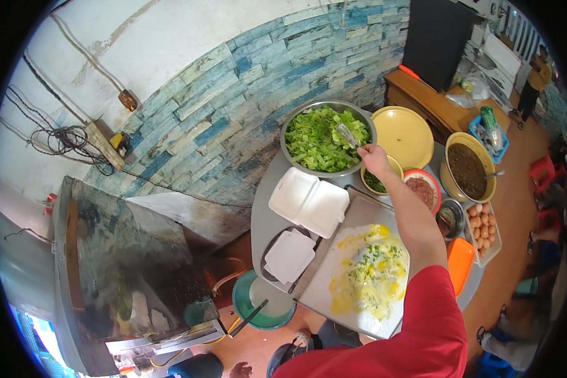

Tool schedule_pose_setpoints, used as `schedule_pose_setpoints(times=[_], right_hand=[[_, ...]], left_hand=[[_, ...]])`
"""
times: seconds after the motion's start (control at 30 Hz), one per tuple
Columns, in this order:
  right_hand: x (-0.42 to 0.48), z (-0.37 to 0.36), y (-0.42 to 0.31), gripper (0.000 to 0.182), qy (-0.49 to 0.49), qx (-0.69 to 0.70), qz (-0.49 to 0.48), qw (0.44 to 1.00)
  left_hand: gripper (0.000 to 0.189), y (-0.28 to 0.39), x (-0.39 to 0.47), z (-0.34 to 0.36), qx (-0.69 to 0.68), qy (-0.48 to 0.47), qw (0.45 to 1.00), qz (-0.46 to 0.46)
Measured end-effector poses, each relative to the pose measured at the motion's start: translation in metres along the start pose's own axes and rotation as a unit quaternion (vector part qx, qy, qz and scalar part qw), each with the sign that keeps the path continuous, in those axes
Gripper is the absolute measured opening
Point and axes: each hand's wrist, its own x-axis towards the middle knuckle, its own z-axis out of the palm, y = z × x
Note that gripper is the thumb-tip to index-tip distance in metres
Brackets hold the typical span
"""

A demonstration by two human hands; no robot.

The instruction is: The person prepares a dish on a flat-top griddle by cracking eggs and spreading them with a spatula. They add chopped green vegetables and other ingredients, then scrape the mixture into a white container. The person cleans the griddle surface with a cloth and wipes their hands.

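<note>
My right hand point(374, 158) grips the handle of metal tongs point(347, 134), their head over chopped lettuce point(319, 137) in a large metal bowl. Below my right forearm, a metal tray point(335, 264) bears a thin sheet of batter with egg and chopped green herbs point(373, 264). An opened white foam box point(309, 201) stands left of the tray's upper edge. Beneath the forearm are a small bowl of chopped herbs point(374, 183) and a red-rimmed bowl of minced meat point(423, 189). At the bottom edge, a partly cut-off hand point(241, 370), seemingly my left, hangs low with nothing visible in it.
A yellow lid point(401, 134), a tub of dark sauce point(468, 167), a metal bowl point(450, 218), a basket of eggs point(483, 227) and an orange lid point(460, 267) stand at the right. A teal bucket point(264, 302) of cloudy liquid is on the floor. People are at the far right.
</note>
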Motion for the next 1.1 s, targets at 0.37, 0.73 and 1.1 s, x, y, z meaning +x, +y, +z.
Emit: schedule_pose_setpoints(times=[0.37, 0.73, 1.1], right_hand=[[-0.325, -0.077, 0.050, 0.029, -0.192, 0.151, 0.237, 0.940], [-0.409, -0.022, 0.070, 0.042, -0.299, -0.397, 0.096, 0.862], [-0.421, -0.077, 0.089, 0.024, -0.310, -0.460, 0.080, 0.828]], left_hand=[[0.038, -0.040, 0.053, 0.012, 0.261, -0.006, 0.962, 0.077], [0.042, -0.067, 0.004, 0.030, 0.352, -0.022, 0.931, 0.094], [0.042, -0.077, -0.014, 0.074, 0.276, -0.021, 0.959, 0.061]])
